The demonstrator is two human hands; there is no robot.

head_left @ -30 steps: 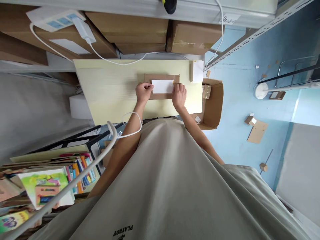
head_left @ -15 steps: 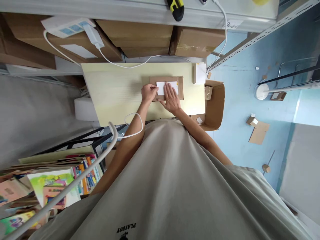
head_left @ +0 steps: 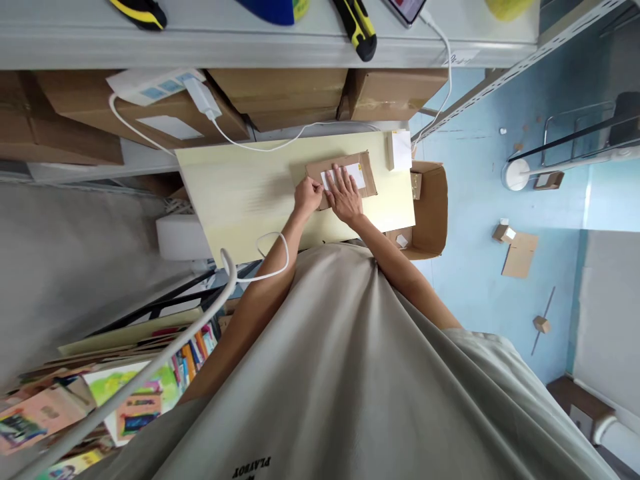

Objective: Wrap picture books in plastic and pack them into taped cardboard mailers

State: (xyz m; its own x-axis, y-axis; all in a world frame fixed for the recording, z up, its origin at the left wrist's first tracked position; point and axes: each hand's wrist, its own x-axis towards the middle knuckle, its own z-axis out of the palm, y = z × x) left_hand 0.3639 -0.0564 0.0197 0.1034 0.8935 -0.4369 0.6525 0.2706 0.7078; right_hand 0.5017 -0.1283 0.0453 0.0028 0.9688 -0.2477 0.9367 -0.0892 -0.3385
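Observation:
A flat brown cardboard parcel (head_left: 367, 175) lies on the pale yellow table (head_left: 240, 193). A white label (head_left: 357, 175) is on its top face. My right hand (head_left: 345, 195) lies flat on the label with fingers stretched out, pressing it down. My left hand (head_left: 309, 195) is curled at the parcel's left edge, its fingers pinched on the label's left end or the parcel's edge; which one is hidden.
A small stack of white labels (head_left: 400, 149) sits at the table's far right corner. An open cardboard box (head_left: 430, 213) stands right of the table. Brown cartons (head_left: 280, 93) fill the shelf behind, with a power strip (head_left: 150, 83), white cable and yellow-black tools (head_left: 357, 27). Books (head_left: 150, 387) at lower left.
My right hand moved from the label's right end onto its middle and flattened out, then slid left. The parcel has turned slightly on the table. The view has shifted down.

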